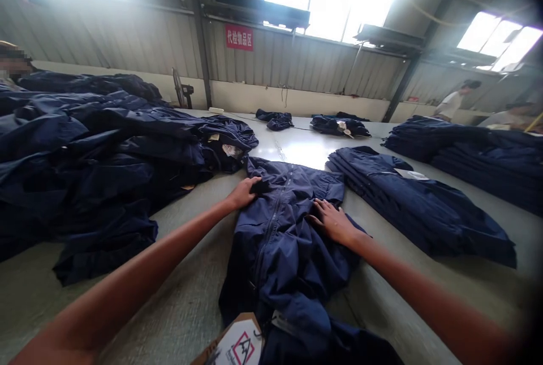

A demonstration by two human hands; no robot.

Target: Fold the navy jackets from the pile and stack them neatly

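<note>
A navy zip-front jacket [275, 235] lies on the table before me, its hem at the far end and its zip running lengthwise. My left hand [244, 193] pinches the jacket's left edge near the hem, its fingertips partly hidden by dark cloth. On the right half of the jacket rests my right hand [334, 221], palm down with fingers spread on the wrinkled fabric. A paper hang tag [240, 345] with a red and black logo sits at the near end, cut off by the bottom of the view.
Left of me is a loose heap of navy garments [106, 144]. A neat stack of folded jackets [407, 201] lies to the right, with more stacks [479, 150] beyond. Smaller piles [339, 125] sit farther back on the table [182, 223]. Other people [453, 102] are in the background.
</note>
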